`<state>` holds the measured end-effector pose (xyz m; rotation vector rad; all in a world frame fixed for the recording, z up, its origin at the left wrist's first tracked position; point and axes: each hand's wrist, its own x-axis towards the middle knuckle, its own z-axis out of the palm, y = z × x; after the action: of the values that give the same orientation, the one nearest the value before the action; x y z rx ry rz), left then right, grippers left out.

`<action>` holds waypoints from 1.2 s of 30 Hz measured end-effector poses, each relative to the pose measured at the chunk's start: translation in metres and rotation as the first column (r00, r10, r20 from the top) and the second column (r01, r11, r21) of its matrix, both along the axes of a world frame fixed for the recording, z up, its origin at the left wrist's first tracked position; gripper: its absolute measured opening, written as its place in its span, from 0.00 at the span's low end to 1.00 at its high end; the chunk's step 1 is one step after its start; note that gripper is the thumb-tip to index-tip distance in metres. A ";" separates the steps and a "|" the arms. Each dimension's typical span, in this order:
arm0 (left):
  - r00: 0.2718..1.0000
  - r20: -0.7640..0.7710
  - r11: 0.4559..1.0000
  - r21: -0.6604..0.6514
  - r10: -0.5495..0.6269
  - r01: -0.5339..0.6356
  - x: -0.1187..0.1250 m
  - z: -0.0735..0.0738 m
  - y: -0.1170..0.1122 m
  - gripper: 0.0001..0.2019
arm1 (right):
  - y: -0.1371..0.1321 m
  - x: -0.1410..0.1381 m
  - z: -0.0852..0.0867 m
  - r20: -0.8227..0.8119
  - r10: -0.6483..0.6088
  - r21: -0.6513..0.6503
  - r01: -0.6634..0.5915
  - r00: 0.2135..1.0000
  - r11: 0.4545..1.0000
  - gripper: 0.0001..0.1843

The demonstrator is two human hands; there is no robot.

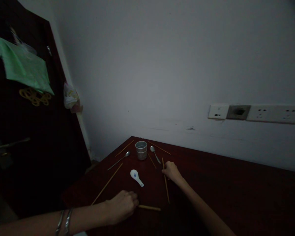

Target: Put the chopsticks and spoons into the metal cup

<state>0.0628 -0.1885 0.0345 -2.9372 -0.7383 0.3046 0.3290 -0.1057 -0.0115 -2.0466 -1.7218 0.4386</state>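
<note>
My left hand [124,204] is closed at the near side of the table, its fingers on one end of a chopstick [149,207] that points right. Farther right, my right hand [172,171] pinches another chopstick [166,186] near its upper half; this one lies roughly lengthwise. Between the hands and a metal cup [141,151] rests a white ceramic soup spoon [137,178] with a blue mark in its bowl. A long-handled metal spoon [119,161] lies left of the cup, a shorter metal spoon [155,154] right of it. The left fingertips are partly hidden.
More chopsticks lie around the cup, including a long one [107,184] at left and one [159,148] near the back edge. The dark red table [223,183] meets a wall with sockets [260,113]. A dark door [39,141] with a green cloth [24,67] stands left.
</note>
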 end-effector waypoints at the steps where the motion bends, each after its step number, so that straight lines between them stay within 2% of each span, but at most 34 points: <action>1: 1.000 0.000 1.000 0.011 0.003 -0.003 0.000 -0.001 0.002 0.06 | -0.001 -0.001 0.001 0.011 -0.002 0.006 0.002 1.000 1.000 0.05; 8: 0.999 0.034 0.999 0.025 0.021 -0.022 -0.007 0.002 0.007 0.07 | -0.004 -0.003 -0.001 -0.156 0.019 -0.015 -0.022 0.988 1.000 0.08; 12: 0.992 0.125 0.998 0.065 0.004 -0.012 -0.009 0.015 0.008 0.07 | -0.006 0.010 -0.005 -0.186 0.057 0.018 -0.055 0.981 0.998 0.14; 15: 0.972 0.235 0.992 0.114 0.025 -0.053 -0.010 0.031 0.026 0.09 | -0.009 0.026 -0.009 -0.210 0.070 0.065 -0.057 0.975 0.996 0.15; 17: 0.949 0.301 0.980 0.139 0.098 -0.145 -0.014 0.038 0.048 0.09 | -0.013 0.036 -0.013 -0.244 0.065 0.071 -0.049 0.968 0.996 0.16; 19: 0.911 0.336 0.941 0.151 0.239 -0.303 -0.020 0.041 0.072 0.09 | -0.016 0.042 -0.017 -0.250 0.068 0.094 -0.046 0.966 0.994 0.17; 21: 0.856 0.285 0.871 0.115 0.432 -0.477 -0.031 0.036 0.096 0.08 | -0.020 0.042 -0.020 -0.200 0.080 0.135 -0.054 0.977 0.989 0.16; 23: 0.762 0.146 0.767 0.037 0.630 -0.641 -0.044 0.027 0.113 0.10 | -0.024 0.037 -0.021 -0.125 0.112 0.166 -0.091 0.986 0.982 0.17; 25: 0.675 0.042 0.676 -0.022 0.737 -0.736 -0.057 0.015 0.124 0.15 | -0.028 0.029 -0.020 -0.069 0.145 0.143 -0.134 0.987 0.981 0.21; 27: 0.635 0.006 0.633 -0.074 0.773 -0.771 -0.067 0.004 0.129 0.18 | -0.031 0.018 -0.017 -0.020 0.147 0.095 -0.144 0.989 0.985 0.24; 32: 0.588 0.057 0.584 -0.227 0.807 -0.779 -0.077 -0.012 0.128 0.22 | -0.029 -0.002 -0.007 0.101 0.097 0.030 -0.101 0.990 0.994 0.27; 36: 0.516 0.047 0.496 -0.357 0.856 -0.791 -0.082 -0.021 0.126 0.33 | -0.025 -0.009 -0.001 0.007 0.080 -0.002 -0.080 0.997 0.997 0.30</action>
<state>-0.0187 -0.0630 0.0139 -2.5845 -2.3439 0.1384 0.3200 -0.1309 -0.0129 -1.9882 -1.8137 0.4587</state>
